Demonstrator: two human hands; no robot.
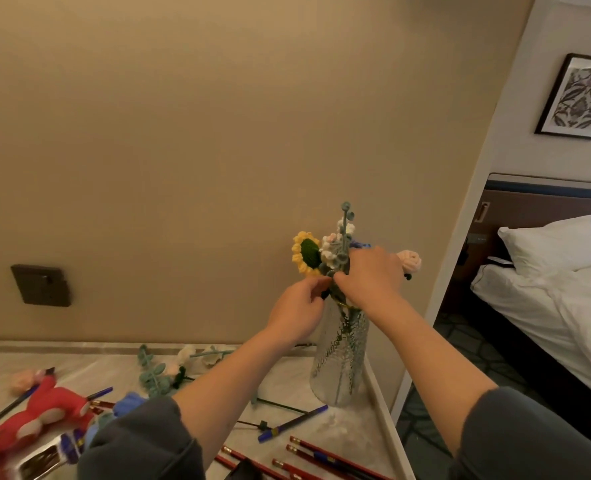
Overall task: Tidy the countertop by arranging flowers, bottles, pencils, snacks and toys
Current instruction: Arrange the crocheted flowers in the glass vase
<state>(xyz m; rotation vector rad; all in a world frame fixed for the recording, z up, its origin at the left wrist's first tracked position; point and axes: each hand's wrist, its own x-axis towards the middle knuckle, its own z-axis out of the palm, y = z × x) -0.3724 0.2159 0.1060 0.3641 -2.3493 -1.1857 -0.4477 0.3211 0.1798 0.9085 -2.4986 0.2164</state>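
Around you: countertop (304, 427), pale and marbled. Near left, a red plush toy (41, 410), with a shiny snack packet (41, 459) just nearer than it. Far middle, loose stems (169, 368) lying flat, partly hidden behind your left forearm. Near edge, scattered red pencils (322, 455); a blue pencil (292, 423) lies aslant between them and the vase. Wall, far left: dark switch plate (41, 285). Right, past the wall's end: bed (564, 306), framed print (578, 97). The glass vase (341, 358) stands upright at the counter's far right, holding the flowers (335, 247), sunflower (304, 252) left, pink rose (410, 259) right. Both hands meet at its mouth: your left hand (297, 306) pinches a stem under the sunflower; your right hand (370, 277), fingers curled, grasps the bunch.
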